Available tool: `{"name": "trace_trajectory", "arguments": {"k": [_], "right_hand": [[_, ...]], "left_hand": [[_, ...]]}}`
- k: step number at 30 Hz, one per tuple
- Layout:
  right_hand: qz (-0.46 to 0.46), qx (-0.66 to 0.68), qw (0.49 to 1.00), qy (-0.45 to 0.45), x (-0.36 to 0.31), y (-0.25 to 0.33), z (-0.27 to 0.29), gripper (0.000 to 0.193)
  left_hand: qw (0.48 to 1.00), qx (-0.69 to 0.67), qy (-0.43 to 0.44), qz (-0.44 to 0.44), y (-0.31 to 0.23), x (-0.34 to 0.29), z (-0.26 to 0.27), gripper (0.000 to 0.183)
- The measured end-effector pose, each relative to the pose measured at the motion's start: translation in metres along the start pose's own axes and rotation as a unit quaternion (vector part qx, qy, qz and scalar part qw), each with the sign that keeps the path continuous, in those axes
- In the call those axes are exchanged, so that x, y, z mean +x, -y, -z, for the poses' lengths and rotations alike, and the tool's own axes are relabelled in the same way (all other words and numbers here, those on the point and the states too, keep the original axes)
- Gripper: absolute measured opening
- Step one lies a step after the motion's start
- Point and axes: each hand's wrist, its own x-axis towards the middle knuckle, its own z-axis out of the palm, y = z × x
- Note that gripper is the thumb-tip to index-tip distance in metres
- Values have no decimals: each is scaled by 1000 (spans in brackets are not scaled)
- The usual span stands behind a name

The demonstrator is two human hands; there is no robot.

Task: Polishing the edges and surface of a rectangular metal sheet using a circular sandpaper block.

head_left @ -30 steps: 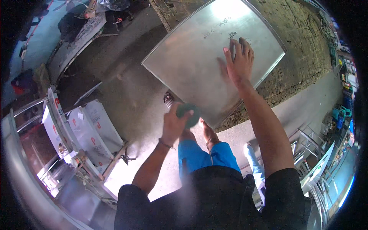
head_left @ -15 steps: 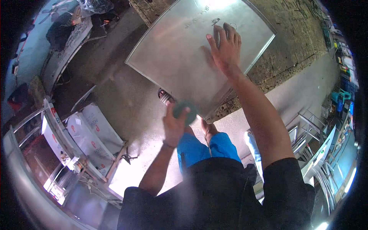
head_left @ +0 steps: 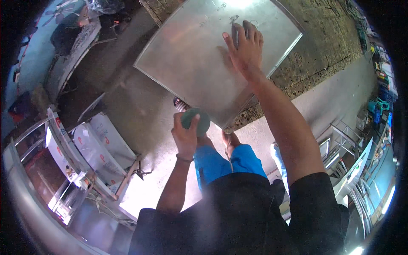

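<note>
A shiny metal panel with folded edges lies tilted across the view, its near corner reaching past the workbench edge. My right hand rests on its upper right part, fingers spread, beside some dark scribbled marks. Close to the panel's near left edge, my left hand grips a round green disc that looks like an abrasive pad. The thumb lies over the disc's face; the other fingers are partly hidden behind it.
Under the panel stands a worn wooden workbench. A striped dark object shows beside the panel's near left edge. Film-covered sheets lean on a frame at left. Metal frames and tubing stand at right.
My left hand has shifted a little to the left with the green disc, now turned more face-up. The panel and my right hand appear slightly farther left and up in the view.
</note>
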Motion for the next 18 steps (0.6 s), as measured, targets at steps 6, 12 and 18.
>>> {"name": "trace_trajectory", "arguments": {"k": [6,12,18], "right_hand": [[-7,2,1000,10,-1,0,-3,58],[-10,11,1000,15,0,2,-3,58],[-6,6,1000,12,1,3,-3,58]], "left_hand": [[996,50,66,-31,13,-22,-9,39],[995,53,80,-40,13,-38,-16,42],[998,56,16,-22,15,-24,-9,45]]}}
